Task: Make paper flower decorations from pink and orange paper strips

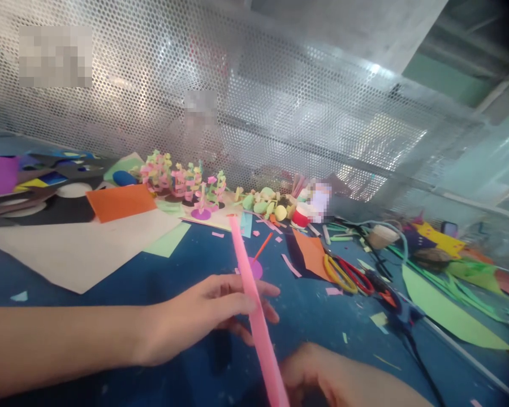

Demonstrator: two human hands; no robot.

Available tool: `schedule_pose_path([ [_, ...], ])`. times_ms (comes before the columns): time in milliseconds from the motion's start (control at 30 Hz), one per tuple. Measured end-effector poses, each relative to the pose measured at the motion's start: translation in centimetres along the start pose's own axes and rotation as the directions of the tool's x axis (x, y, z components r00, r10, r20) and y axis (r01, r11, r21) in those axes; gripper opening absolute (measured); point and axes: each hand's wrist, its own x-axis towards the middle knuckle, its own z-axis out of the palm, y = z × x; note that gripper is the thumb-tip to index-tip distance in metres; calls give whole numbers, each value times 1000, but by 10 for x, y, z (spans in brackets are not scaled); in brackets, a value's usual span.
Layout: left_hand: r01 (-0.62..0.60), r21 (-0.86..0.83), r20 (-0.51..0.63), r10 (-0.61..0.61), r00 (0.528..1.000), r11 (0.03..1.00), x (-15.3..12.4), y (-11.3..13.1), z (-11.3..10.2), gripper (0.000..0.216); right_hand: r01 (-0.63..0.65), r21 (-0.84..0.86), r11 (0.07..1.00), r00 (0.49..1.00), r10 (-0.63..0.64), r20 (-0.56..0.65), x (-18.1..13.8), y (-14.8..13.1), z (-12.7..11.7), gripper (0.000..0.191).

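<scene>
A long pink paper strip (248, 277) stretches from the middle of the table down past the bottom edge. My left hand (212, 314) comes in from the left and pinches it, thumb on top and fingers beneath, the fingertips showing beyond it. Lower right, my right hand (318, 373) is curled against the near part of the strip; it is blurred and partly cut off. Just past the strip lies a purple paper disc (257, 268) with a thin orange stick (263, 247) by it.
Yellow- and red-handled scissors (350, 274) and a dark glue gun (401, 311) with a cord lie to the right. White paper (80, 249) and orange paper (121, 202) are at left. Small paper flower plants (186, 183) stand before a perforated metal screen (271, 96).
</scene>
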Motion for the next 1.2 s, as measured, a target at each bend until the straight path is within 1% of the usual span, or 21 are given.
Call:
schedule_pose_path([
  [67, -25, -23, -2, 25, 1000, 999, 0, -1, -1, 23, -45, 42, 998, 999, 45, 13, 3, -5, -1, 29],
  [100, -42, -24, -12, 42, 999, 999, 0, -2, -2, 21, -47, 86, 995, 999, 45, 21, 5, -9, -1, 31],
  [133, -59, -18, -29, 59, 998, 998, 1, -1, -3, 19, -22, 138, 990, 999, 19, 25, 8, -13, 0, 35],
  [200, -82, 4, -74, 82, 994, 997, 3, -1, -5, 17, 117, 212, 970, 993, -115, -25, 15, -22, 1, 43],
  [267, -86, 36, -111, 90, 990, 996, 4, 0, -6, 17, 290, 229, 929, 955, -264, -137, 22, -26, 1, 45],
  [300, -85, 54, -124, 91, 988, 995, 5, -1, -6, 18, 350, 227, 909, 931, -311, -191, 26, -26, 1, 43],
  [367, -79, 96, -142, 92, 986, 992, 6, -2, -7, 20, 400, 229, 888, 904, -341, -256, 30, -24, -1, 41],
  [467, -66, 131, -172, 88, 981, 989, 8, -6, -7, 20, 385, 201, 901, 903, -323, -284, 30, -20, -3, 39],
  [567, -55, 122, -188, 78, 979, 991, 9, -8, -7, 18, 344, 136, 929, 903, -288, -318, 28, -20, -1, 31],
  [667, -52, 102, -173, 69, 982, 993, 9, -9, -7, 19, 290, 142, 946, 921, -235, -311, 28, -21, 2, 25],
  [767, -51, 76, -151, 62, 987, 996, 8, -9, -8, 23, 295, 171, 940, 924, -236, -300, 31, -21, 1, 20],
  [867, -40, 68, -121, 48, 991, 997, 9, -9, -11, 31, 294, 158, 943, 923, -238, -301, 32, -22, -5, 16],
  [967, -26, 63, -82, 31, 996, 998, 11, -10, -14, 32, 257, 118, 959, 931, -214, -295, 30, -23, -10, 15],
  [1067, -19, 84, -87, 27, 996, 996, 13, -12, -15, 26, 231, 36, 972, 936, -212, -282, 27, -24, -11, 16],
  [1200, -18, 128, -58, 25, 998, 992, 11, -15, -12, 25, 257, -52, 965, 915, -261, -307, 25, -24, -6, 21],
])
